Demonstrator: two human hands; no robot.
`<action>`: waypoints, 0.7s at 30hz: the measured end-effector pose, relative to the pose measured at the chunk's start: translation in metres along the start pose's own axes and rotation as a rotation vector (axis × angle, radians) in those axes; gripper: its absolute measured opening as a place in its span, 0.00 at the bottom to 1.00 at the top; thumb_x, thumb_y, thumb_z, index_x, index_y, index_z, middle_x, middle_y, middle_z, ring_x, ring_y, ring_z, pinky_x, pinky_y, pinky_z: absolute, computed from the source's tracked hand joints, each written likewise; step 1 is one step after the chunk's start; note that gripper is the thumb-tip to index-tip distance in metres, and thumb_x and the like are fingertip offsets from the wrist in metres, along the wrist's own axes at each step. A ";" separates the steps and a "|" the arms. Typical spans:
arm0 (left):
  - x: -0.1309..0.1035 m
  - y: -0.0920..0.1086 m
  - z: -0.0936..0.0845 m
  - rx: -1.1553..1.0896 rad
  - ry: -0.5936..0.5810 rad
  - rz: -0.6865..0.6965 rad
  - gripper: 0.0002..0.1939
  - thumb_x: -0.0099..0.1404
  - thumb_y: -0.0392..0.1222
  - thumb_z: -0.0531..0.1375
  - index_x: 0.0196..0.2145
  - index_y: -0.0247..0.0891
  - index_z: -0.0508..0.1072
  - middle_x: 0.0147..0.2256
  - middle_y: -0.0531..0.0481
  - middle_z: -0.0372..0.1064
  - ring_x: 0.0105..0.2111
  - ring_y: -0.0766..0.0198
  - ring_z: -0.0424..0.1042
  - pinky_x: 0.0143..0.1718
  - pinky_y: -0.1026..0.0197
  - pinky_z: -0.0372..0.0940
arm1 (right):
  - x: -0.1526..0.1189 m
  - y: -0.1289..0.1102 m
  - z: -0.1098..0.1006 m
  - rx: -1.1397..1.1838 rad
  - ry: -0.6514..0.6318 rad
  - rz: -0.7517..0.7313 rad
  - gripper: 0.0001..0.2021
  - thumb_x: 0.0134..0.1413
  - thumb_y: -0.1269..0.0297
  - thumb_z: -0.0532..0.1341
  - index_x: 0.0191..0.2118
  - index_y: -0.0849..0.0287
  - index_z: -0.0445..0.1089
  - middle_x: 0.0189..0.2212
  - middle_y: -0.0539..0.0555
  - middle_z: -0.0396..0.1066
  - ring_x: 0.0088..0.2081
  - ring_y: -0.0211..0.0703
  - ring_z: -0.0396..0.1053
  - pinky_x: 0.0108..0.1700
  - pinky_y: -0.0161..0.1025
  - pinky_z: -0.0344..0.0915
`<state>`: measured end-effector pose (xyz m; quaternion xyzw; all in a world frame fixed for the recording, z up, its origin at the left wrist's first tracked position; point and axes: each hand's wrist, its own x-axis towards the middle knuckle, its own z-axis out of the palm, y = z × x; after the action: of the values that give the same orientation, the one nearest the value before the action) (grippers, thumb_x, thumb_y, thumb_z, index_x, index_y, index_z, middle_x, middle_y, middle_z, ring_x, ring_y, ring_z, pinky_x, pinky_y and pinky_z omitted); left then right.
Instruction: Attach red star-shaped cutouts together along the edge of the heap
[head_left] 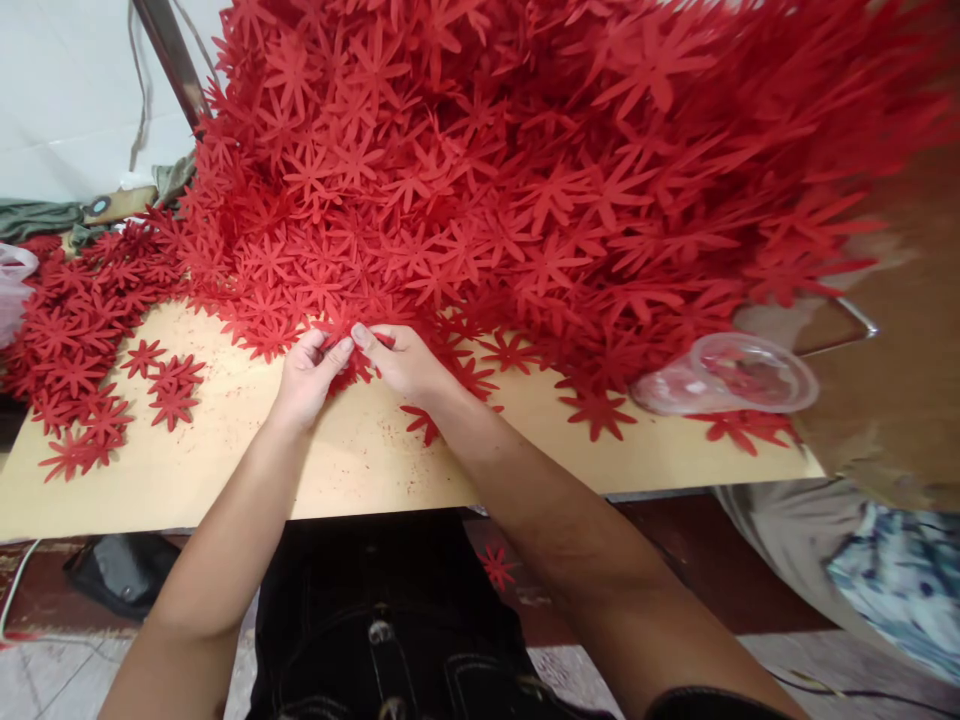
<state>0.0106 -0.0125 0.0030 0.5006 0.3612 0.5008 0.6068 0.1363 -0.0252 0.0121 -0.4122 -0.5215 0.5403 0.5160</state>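
Note:
My left hand [313, 372] and my right hand [394, 358] meet at the front of a big heap of red flower-shaped cutouts [420, 200]. Both are closed, thumbs against fingers, pinching a red flower cutout [341, 335] between them. Its outline is partly hidden by my fingers and blends into the heap behind. A few loose cutouts [511, 350] lie just right of my right hand. Another small group of cutouts [176, 385] rests on the board left of my left hand.
A pale yellow tabletop [225, 470] carries everything. A second pile of cutouts [82, 340] spreads at the left. On the right, a clear plastic cup [720, 375] lies tipped over near the edge. One cutout [496, 567] is below the table. A black bag [124, 572] sits beneath at left.

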 end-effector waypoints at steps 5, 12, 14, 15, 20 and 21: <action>0.002 -0.002 0.001 -0.024 -0.004 -0.007 0.19 0.42 0.49 0.72 0.30 0.39 0.75 0.25 0.55 0.72 0.27 0.69 0.71 0.38 0.63 0.68 | 0.002 0.008 -0.002 -0.051 -0.080 0.053 0.34 0.42 0.26 0.48 0.14 0.57 0.52 0.12 0.45 0.49 0.18 0.30 0.48 0.23 0.35 0.48; 0.003 -0.006 0.003 -0.006 0.125 0.056 0.15 0.45 0.47 0.71 0.27 0.37 0.73 0.26 0.54 0.74 0.28 0.69 0.72 0.38 0.62 0.68 | 0.000 0.008 -0.001 -0.057 -0.052 0.022 0.31 0.40 0.29 0.53 0.17 0.56 0.52 0.14 0.43 0.49 0.19 0.30 0.48 0.24 0.35 0.48; 0.004 -0.005 0.001 -0.054 0.178 0.062 0.15 0.46 0.47 0.71 0.27 0.38 0.72 0.26 0.55 0.74 0.27 0.70 0.71 0.36 0.64 0.67 | 0.000 0.007 -0.003 -0.079 -0.035 0.013 0.30 0.37 0.31 0.57 0.18 0.57 0.54 0.15 0.43 0.50 0.20 0.29 0.49 0.24 0.35 0.48; 0.005 -0.004 -0.001 -0.096 0.218 0.070 0.15 0.46 0.47 0.71 0.27 0.38 0.72 0.26 0.55 0.74 0.27 0.71 0.71 0.36 0.65 0.67 | 0.000 0.007 -0.006 -0.093 -0.020 0.023 0.30 0.36 0.32 0.59 0.18 0.57 0.55 0.15 0.42 0.51 0.20 0.29 0.49 0.24 0.35 0.48; 0.011 -0.001 -0.013 -0.175 0.338 0.094 0.18 0.43 0.48 0.72 0.27 0.39 0.71 0.28 0.55 0.74 0.27 0.71 0.71 0.33 0.66 0.66 | 0.001 0.005 -0.020 -0.043 0.074 0.035 0.26 0.40 0.39 0.63 0.17 0.59 0.57 0.15 0.43 0.55 0.19 0.27 0.52 0.24 0.33 0.51; 0.011 -0.002 -0.013 -0.165 0.316 0.085 0.18 0.42 0.48 0.72 0.27 0.39 0.71 0.28 0.55 0.74 0.28 0.71 0.71 0.33 0.66 0.67 | 0.001 0.004 -0.021 -0.007 0.071 0.035 0.25 0.40 0.40 0.64 0.19 0.59 0.60 0.16 0.44 0.59 0.20 0.28 0.55 0.25 0.33 0.53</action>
<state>0.0016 0.0016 -0.0010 0.3791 0.3884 0.6261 0.5598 0.1564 -0.0213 0.0058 -0.4421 -0.4975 0.5322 0.5232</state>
